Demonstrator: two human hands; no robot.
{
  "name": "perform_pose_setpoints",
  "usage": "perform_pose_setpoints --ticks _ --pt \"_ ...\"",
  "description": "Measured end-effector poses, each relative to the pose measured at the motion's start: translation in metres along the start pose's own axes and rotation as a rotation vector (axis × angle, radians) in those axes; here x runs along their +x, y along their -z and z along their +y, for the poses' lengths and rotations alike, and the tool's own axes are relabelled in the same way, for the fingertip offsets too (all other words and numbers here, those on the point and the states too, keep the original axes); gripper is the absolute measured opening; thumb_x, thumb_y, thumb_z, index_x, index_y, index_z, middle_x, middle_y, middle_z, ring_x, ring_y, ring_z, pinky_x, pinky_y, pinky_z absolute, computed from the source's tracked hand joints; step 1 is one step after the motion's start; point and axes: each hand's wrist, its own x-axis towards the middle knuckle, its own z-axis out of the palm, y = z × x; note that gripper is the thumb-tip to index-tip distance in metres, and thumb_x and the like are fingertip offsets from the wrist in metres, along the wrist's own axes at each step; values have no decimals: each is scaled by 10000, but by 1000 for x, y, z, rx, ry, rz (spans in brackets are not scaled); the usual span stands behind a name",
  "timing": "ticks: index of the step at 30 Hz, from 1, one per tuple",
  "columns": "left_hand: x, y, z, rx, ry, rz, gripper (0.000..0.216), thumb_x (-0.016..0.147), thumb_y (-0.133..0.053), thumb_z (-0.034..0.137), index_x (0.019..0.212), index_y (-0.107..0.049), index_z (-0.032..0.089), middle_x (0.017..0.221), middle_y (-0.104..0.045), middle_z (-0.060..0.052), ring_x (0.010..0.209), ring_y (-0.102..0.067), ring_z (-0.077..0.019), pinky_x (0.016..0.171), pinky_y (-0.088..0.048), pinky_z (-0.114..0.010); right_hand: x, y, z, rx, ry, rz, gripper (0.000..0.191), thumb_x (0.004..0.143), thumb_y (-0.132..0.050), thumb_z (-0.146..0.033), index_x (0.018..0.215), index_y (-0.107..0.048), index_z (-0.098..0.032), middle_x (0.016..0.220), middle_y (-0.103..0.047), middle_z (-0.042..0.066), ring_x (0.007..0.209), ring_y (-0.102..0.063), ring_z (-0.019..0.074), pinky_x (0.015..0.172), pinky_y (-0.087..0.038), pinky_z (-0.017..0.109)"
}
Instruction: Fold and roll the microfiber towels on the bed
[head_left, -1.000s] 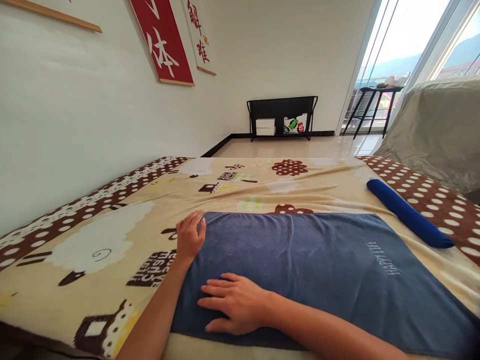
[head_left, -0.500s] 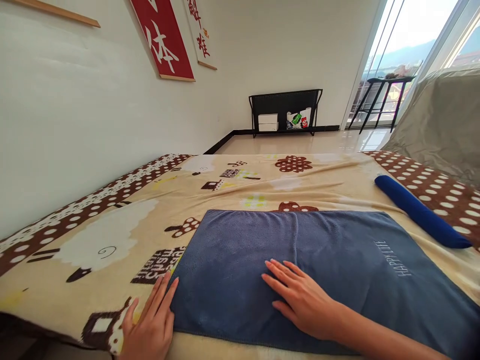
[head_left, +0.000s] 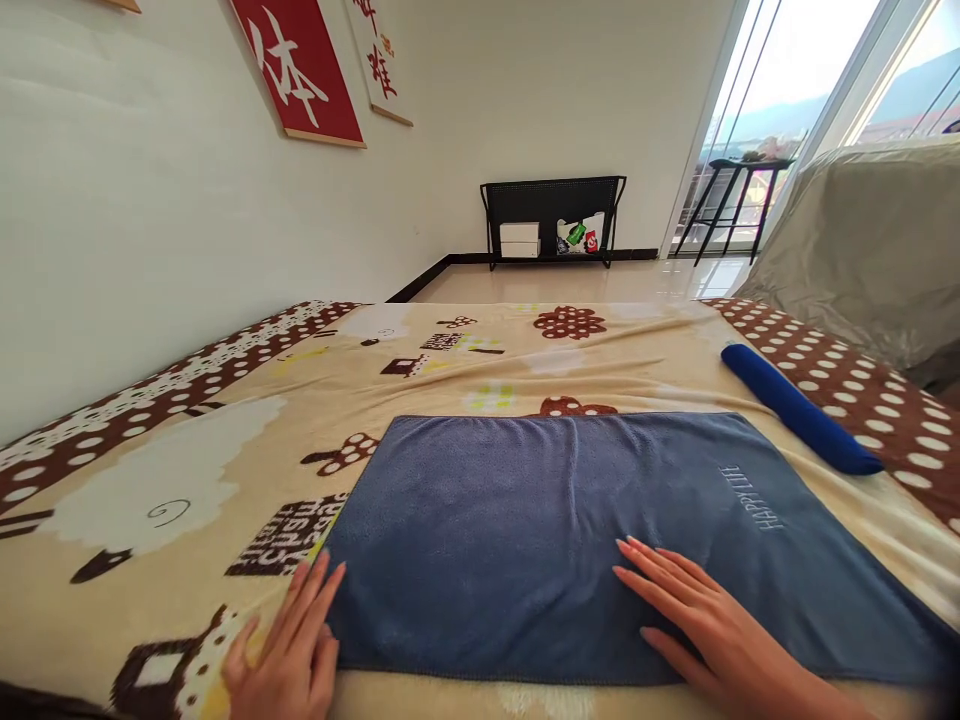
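Note:
A blue-grey towel (head_left: 480,540) with "HAPPY LIFE" lettering lies spread flat on a patterned blanket (head_left: 420,390). My left hand (head_left: 289,635) rests at the towel's left edge near its front corner, fingers stretched out and partly on the blanket. On the right part of the towel lies my right hand (head_left: 697,615), palm down with fingers extended and a little apart. A slight wrinkle runs through the towel's middle. Neither hand grips anything.
A rolled dark-blue cylinder (head_left: 799,405) lies on the blanket at the right. Beyond the bed stands a black low rack (head_left: 555,205) against the wall. A covered piece of furniture (head_left: 877,240) and a black stool (head_left: 739,190) are at the right.
My right hand has slid to the right across the towel. My left hand stays at the left edge. The view has turned slightly right.

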Motion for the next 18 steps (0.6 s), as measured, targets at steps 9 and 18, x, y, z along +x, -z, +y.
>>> perform_pose_setpoints --ticks 9,18 --pt "55 18 167 -207 -677 -79 586 936 -491 241 1494 -365 115 1542 -431 -63 1443 -371 -194 1123 -387 -337 4 -4 8 -147 13 110 507 1020 -431 -319 1522 -358 -307 1583 -306 -7 1441 -359 188 1166 -372 384" --pt "51 -7 208 -164 -883 -119 682 863 -494 218 1524 -326 220 1533 -440 -68 1377 -467 -241 1017 -481 -424 -13 -5 17 -93 -11 123 591 992 -479 -315 1551 -289 -312 1575 -348 1 1431 -382 198 1163 -371 377"
